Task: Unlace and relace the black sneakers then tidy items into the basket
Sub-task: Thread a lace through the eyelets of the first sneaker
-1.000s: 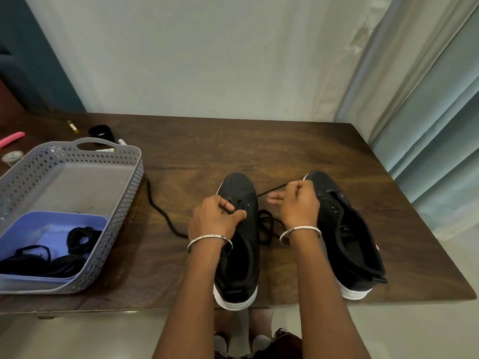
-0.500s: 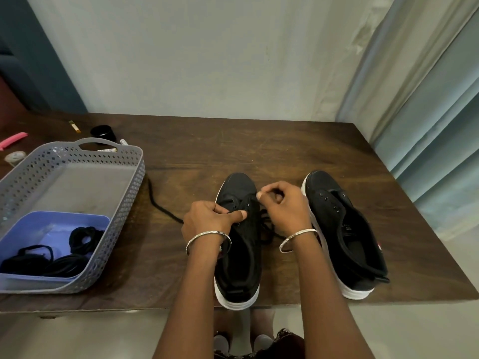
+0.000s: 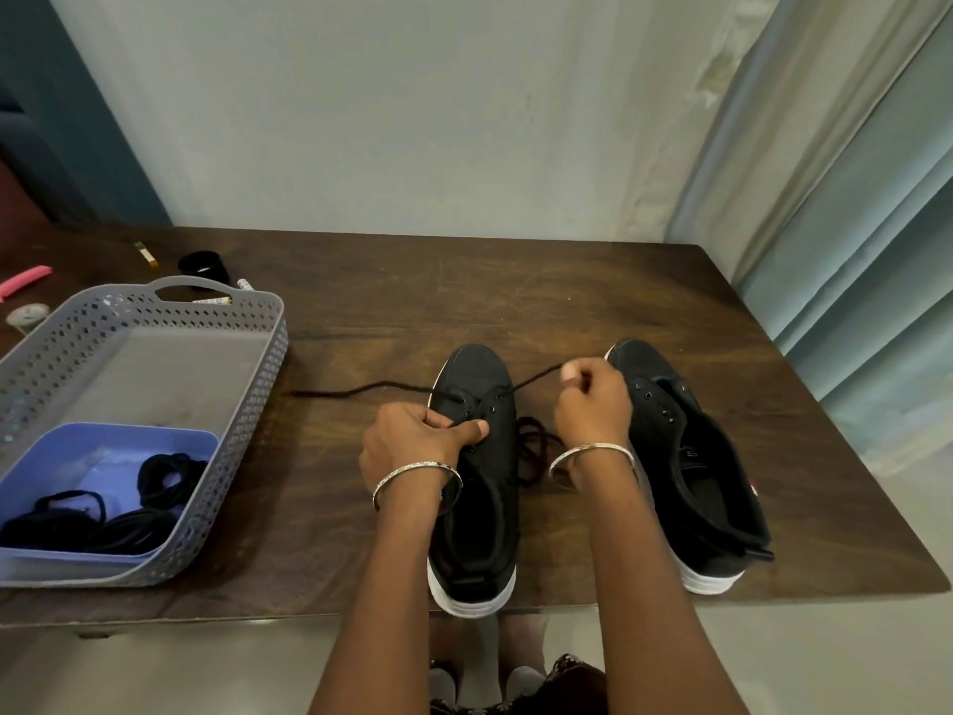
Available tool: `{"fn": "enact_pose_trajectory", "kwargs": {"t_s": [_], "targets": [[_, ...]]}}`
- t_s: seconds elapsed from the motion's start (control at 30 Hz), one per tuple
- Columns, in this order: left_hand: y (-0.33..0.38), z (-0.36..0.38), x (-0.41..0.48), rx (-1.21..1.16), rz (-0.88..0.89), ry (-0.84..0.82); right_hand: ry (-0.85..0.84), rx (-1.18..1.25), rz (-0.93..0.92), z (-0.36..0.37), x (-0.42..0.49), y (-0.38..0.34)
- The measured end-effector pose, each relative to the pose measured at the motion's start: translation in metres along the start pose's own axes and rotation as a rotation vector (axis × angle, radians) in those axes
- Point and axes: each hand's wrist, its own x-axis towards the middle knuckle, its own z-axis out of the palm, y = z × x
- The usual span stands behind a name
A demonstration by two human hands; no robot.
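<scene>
Two black sneakers with white soles stand side by side on the wooden table (image 3: 515, 301). My left hand (image 3: 412, 446) grips the left side of the left sneaker (image 3: 477, 508) near its eyelets. My right hand (image 3: 593, 405) pinches a black lace (image 3: 536, 378) and holds it taut up and to the right from the front eyelets. The lace's other end trails left across the table toward the basket. A loose loop of lace lies between the shoes. The right sneaker (image 3: 701, 467) has bare eyelets.
A grey perforated basket (image 3: 247, 405) stands at the left, holding a purple tray (image 3: 103, 446) with black cords. Behind it lie a black round container (image 3: 203, 265), a marker, a pink item (image 3: 23, 281) and a tape roll. Curtains hang at the right.
My right hand has pulled the lace out to the upper right, drawing it taut. The loose end on the left has straightened and slid toward the shoe. My left hand stays on the left sneaker.
</scene>
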Motion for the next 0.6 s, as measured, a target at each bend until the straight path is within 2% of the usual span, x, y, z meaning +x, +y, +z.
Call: {"fn": "enact_pose_trajectory", "kwargs": {"t_s": [0.1,0.17,0.2,0.23,0.27,0.37,0.43,0.53,0.6], "targets": [[0.0,0.0,0.0,0.001,-0.014,-0.01,0.087,0.38,0.185,-0.006,0.007,0.002],[-0.001,0.0,0.001,0.0,-0.017,-0.015,0.019,0.749,0.299,-0.006,0.006,-0.008],[-0.001,0.0,0.001,-0.001,-0.016,-0.015,-0.011,0.846,0.328,-0.005,0.005,-0.012],[-0.001,0.0,0.0,-0.003,-0.014,-0.014,-0.038,0.841,0.314,-0.004,0.004,-0.014],[0.0,0.0,0.0,-0.005,-0.013,-0.012,-0.07,0.728,0.257,-0.004,0.003,-0.013],[0.001,-0.001,-0.001,0.0,-0.005,-0.01,-0.193,0.083,-0.036,-0.003,0.0,-0.003],[0.002,-0.001,-0.001,0.005,-0.002,-0.014,-0.276,-0.235,-0.191,-0.001,-0.001,0.002],[0.002,-0.002,-0.002,0.013,0.002,-0.015,-0.329,-0.469,-0.294,0.008,-0.002,0.003],[0.002,-0.002,-0.003,0.012,0.006,-0.011,-0.285,-0.47,-0.286,0.012,-0.002,0.004]]}}
